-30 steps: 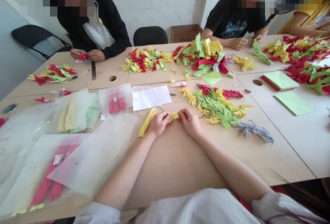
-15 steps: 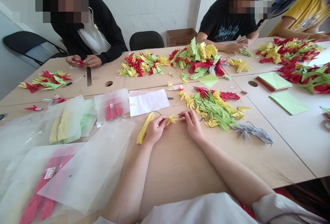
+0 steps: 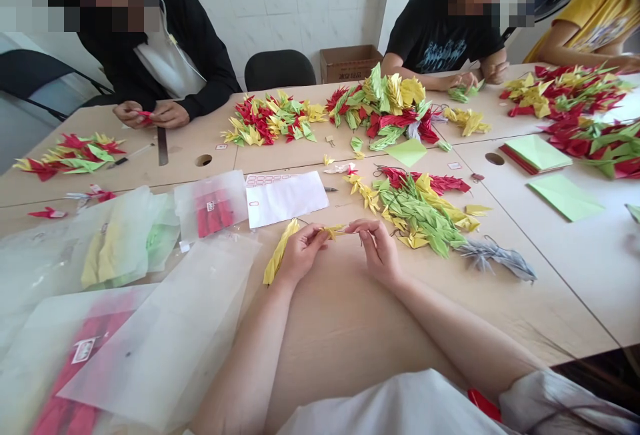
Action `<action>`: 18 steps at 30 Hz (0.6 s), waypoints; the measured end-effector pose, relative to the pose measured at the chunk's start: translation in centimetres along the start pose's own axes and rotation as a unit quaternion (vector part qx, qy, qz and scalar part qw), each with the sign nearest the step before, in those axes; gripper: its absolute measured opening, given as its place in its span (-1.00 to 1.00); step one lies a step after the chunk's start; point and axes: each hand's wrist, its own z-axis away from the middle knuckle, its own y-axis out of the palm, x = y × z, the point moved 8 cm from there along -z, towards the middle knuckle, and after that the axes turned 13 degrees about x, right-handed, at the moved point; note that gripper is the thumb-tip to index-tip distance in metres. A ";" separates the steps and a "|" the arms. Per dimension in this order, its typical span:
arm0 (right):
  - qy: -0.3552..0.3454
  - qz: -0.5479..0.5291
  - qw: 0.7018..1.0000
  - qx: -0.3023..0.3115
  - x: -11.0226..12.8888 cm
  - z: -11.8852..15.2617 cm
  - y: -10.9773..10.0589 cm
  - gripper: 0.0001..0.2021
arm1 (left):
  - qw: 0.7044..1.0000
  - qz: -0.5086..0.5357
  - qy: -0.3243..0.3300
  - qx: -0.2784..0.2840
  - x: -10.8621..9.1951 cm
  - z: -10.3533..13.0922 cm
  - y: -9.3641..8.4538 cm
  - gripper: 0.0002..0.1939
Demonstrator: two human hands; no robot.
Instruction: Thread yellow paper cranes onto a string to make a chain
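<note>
Near the middle of the table, my left hand [image 3: 301,253] pinches a small yellow folded-paper crane [image 3: 332,231] between thumb and fingertips. My right hand [image 3: 379,251] faces it from the right, thumb and fingers closed on a thin thread [image 3: 355,232] that runs beside the crane; whether a needle is on it is too small to tell. Left of my left hand lies a yellow strand of folded paper [image 3: 279,253]. Just beyond my right hand sit bunched strands of green paper cranes [image 3: 419,213], with red and yellow ones alongside.
Clear plastic bags [image 3: 165,328] with folded paper cover the left side. A white sheet [image 3: 287,200] lies ahead, a grey strand [image 3: 500,259] to the right, green paper squares [image 3: 566,198] farther right. Crane piles [image 3: 273,118] stand at the back, where other people [image 3: 167,55] work.
My right hand has shifted slightly right and its fingers have turned, with a dark bit of thread now showing below them. My left hand keeps its hold on the crane. The view has tilted slightly.
</note>
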 end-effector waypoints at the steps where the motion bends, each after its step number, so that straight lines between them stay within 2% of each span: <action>1: 0.007 0.010 1.000 -0.011 -0.2 0.0 -0.2 -0.88 | 0.999 0.028 0.006 -0.016 0.1 0.0 -0.4 -0.68; 3: 0.029 0.024 0.998 -0.051 -0.9 0.0 -0.9 -0.87 | 0.996 0.076 0.019 -0.032 0.2 -0.1 -0.9 -0.69; 8: 0.048 -0.008 0.986 -0.161 -2.0 0.1 -2.3 -0.84 | 0.984 0.178 0.021 -0.016 0.5 -0.1 -0.7 -0.73; 11: 0.057 -0.050 0.981 -0.181 -2.0 0.5 -2.5 -0.82 | 0.976 0.218 0.009 0.004 0.3 -0.1 -0.1 -0.70; 13: 0.051 -0.061 0.986 -0.149 -1.6 0.5 -2.1 -0.75 | 0.974 0.225 0.002 0.020 0.2 -0.1 0.2 -0.69; 14: 0.044 -0.058 0.991 -0.111 -1.3 0.3 -1.6 -0.70 | 0.974 0.223 0.001 0.027 0.1 -0.1 0.4 -0.69; 18: 0.048 -0.023 0.994 0.091 -0.5 -0.5 1.5 -0.54 | 0.979 0.195 0.003 0.054 0.1 -0.3 0.9 -0.70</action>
